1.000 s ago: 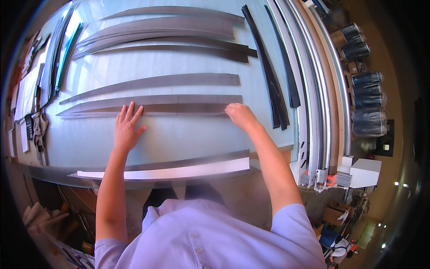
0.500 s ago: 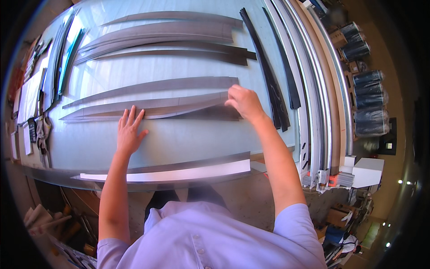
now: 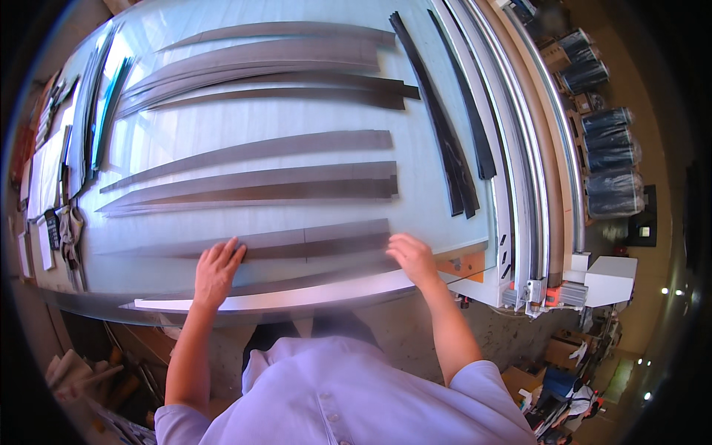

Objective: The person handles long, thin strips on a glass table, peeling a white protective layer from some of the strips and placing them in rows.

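A long tapered strip of thin grey sheet material (image 3: 326,236) lies across the near part of the table, its left tip blurred. My left hand (image 3: 216,273) rests on the strip's left half, fingers extended and fairly close together. At the wide right end, my right hand (image 3: 412,257) pinches the strip's corner between thumb and fingers. Just in front of it, along the table's near edge, is a white strip (image 3: 326,291) with a dark border, partly covered by the grey material. Beyond my hands lie a small stack of similar strips (image 3: 297,182) and a single strip (image 3: 289,148).
More grey tapered strips (image 3: 282,55) lie at the far side. Long black strips (image 3: 437,126) run down the right, beside metal rails (image 3: 512,133). Blue and dark strips (image 3: 104,111), a calculator (image 3: 52,226) and a glove (image 3: 72,226) are at the left. Wrapped rolls (image 3: 612,148) stand beyond the rails.
The grey strip has come off the near stack and been drawn toward my body, onto the dark-bordered white strip. Both hands have moved nearer; my left fingers are less spread.
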Motion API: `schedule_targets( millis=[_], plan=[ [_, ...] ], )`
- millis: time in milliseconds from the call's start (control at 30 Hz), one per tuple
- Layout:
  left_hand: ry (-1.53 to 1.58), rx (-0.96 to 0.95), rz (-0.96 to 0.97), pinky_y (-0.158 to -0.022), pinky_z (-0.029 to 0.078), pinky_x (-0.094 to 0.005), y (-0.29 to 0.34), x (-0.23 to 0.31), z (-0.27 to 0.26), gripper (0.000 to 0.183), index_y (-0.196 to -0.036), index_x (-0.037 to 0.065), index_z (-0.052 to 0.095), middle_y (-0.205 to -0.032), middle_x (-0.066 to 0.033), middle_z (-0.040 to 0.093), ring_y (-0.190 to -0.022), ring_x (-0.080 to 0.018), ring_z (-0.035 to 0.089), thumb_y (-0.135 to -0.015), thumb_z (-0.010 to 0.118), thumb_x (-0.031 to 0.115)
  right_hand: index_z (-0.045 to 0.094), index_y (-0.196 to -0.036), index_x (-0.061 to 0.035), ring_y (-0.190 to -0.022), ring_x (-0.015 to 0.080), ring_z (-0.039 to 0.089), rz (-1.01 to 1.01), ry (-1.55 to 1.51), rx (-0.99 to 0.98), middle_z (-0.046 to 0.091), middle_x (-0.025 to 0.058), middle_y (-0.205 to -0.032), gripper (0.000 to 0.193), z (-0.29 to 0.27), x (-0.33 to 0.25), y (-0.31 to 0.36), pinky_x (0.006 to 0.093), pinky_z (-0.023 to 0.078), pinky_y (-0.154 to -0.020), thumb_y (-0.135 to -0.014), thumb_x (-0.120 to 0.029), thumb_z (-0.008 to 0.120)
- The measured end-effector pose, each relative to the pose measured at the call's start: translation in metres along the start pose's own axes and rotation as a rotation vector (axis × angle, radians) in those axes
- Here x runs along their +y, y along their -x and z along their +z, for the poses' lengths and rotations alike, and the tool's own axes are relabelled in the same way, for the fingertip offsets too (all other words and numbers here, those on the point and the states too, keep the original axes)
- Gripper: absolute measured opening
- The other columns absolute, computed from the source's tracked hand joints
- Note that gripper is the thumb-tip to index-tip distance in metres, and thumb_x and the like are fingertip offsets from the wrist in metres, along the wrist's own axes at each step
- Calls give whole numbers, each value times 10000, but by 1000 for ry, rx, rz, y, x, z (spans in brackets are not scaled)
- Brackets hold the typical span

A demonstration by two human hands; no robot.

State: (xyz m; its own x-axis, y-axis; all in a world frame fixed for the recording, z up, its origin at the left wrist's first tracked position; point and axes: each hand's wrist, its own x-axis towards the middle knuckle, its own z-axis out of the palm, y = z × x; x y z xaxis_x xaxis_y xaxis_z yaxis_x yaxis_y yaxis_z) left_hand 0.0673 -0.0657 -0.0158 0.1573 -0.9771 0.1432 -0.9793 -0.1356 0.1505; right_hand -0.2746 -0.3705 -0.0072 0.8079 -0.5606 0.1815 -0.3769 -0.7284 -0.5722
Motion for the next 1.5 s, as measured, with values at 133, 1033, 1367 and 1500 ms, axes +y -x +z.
schedule_targets(
  millis=[133,1033,1367,1500],
  plan=[
    [104,-138,-96,-987,449,-424,0,7,-1,514,-1294,82,623,-1439,-117,521,-1229,-306,531,-792,730,114,691,-880,-36,-833,347,657,110,27,1,688,132,-899,81,5,15,-31,417,537,-736,-871,-114,676],
    [87,14,-465,-1177,265,-480,-141,-71,43,558,-1434,60,513,-1542,-121,441,-1413,-349,391,-917,662,209,633,-854,-51,-955,329,658,-236,455,64,683,156,-961,29,52,124,-214,416,547,-810,-839,-76,632],
    [79,7,-493,-1181,254,-487,-137,-70,44,579,-1448,68,499,-1560,-110,421,-1426,-349,380,-917,672,220,625,-846,-20,-835,287,629,-397,223,411,647,104,-848,130,-20,24,-256,377,536,-739,-750,66,639],
    [101,40,-486,-1179,257,-486,-136,-71,45,579,-1427,57,516,-1547,-120,432,-1415,-355,387,-900,688,225,649,-886,-14,-858,297,634,-506,210,386,656,117,-893,160,-31,9,-256,376,538,-760,-756,77,634]
  ],
)
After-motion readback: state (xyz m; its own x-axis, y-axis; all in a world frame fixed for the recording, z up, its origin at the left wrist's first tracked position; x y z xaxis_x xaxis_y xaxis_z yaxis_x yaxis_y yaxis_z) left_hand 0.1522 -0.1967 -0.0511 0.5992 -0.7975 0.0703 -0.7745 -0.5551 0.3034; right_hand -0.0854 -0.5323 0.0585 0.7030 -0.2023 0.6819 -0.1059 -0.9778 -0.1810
